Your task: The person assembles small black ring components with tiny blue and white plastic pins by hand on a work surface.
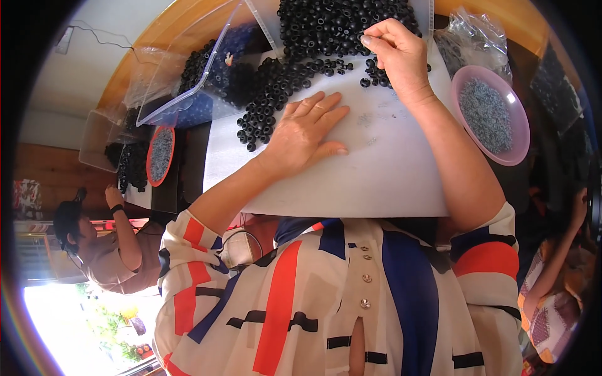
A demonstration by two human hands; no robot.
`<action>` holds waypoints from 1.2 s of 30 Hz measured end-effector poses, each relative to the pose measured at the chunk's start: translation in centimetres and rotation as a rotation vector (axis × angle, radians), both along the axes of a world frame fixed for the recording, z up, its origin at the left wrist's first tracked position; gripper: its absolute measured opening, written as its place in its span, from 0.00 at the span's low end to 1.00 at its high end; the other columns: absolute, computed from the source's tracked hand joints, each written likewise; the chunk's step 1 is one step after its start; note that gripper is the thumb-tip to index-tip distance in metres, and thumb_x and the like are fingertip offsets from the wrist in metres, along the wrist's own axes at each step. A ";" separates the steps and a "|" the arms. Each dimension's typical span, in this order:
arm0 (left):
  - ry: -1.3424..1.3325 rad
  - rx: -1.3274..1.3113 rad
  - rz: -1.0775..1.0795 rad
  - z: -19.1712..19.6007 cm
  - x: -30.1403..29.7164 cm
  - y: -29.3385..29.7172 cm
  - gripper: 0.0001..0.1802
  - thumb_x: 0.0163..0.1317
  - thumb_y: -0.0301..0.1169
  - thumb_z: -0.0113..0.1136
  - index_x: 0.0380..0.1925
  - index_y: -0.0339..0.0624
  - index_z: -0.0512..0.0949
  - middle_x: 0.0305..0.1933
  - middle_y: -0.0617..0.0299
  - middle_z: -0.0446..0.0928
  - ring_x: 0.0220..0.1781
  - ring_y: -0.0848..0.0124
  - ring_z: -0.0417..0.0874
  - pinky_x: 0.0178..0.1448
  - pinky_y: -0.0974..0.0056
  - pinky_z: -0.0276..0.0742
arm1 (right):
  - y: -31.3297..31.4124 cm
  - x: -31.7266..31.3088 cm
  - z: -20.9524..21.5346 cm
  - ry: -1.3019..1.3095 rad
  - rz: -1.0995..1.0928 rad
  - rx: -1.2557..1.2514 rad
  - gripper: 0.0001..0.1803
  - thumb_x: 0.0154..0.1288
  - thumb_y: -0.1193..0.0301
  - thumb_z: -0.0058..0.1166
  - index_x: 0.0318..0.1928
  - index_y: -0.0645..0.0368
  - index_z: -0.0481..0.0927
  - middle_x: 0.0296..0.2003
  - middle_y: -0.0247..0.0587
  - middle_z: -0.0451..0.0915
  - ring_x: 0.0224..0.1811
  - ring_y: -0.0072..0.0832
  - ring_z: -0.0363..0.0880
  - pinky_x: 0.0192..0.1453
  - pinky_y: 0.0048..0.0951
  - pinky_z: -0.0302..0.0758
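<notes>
My left hand [307,130] lies flat on a white sheet [351,182], fingers stretched and slightly spread, holding nothing. Just beyond and left of it, small round black pieces with holes [260,109] spread in a loose band. My right hand [398,59] is raised near the pile, thumb and forefinger pinched together; anything between them is too small to make out. Below that hand sits a little cluster of black pieces [374,76]. The main heap of black pieces [329,28] fills a clear tray at the far side.
A pink bowl [525,128] of tiny grey-blue bits stands at the right, beside a clear plastic bag [480,37]. Leftward are a clear bin [210,66] with black pieces and a red-orange bowl [150,164]. Co-workers sit at the left [103,247] and right [555,282].
</notes>
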State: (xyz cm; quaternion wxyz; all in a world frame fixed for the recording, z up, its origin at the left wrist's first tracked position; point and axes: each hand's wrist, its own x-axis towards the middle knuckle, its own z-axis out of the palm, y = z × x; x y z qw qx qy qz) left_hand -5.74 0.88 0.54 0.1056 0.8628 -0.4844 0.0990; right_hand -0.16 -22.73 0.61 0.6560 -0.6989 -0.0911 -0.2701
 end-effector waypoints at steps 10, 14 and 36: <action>0.174 -0.457 0.099 0.8 3.1 -1.6 0.09 0.49 0.24 0.67 0.32 0.36 0.81 0.33 0.56 0.77 0.41 0.57 0.76 0.43 0.58 0.75 | 0.2 -0.4 0.7 0.006 -0.011 -0.033 0.03 0.63 0.76 0.62 0.35 0.60 0.81 0.23 0.25 0.78 0.20 0.11 0.65 0.25 0.16 0.63; 0.265 -0.462 0.100 0.6 4.8 -5.0 0.06 0.49 0.25 0.67 0.28 0.38 0.80 0.31 0.59 0.76 0.41 0.59 0.76 0.43 0.57 0.75 | -0.4 0.2 0.4 -0.054 -0.035 -0.007 0.03 0.62 0.77 0.62 0.36 0.61 0.81 0.23 0.24 0.77 0.20 0.10 0.65 0.24 0.16 0.63; 1.059 -0.838 0.206 4.1 8.2 -5.9 0.09 0.68 0.29 0.58 0.34 0.32 0.78 0.29 0.60 0.77 0.30 0.73 0.76 0.33 0.69 0.70 | 0.2 -1.0 2.1 0.079 0.257 -0.001 0.05 0.61 0.74 0.61 0.35 0.62 0.83 0.26 0.30 0.80 0.27 0.16 0.73 0.33 0.22 0.71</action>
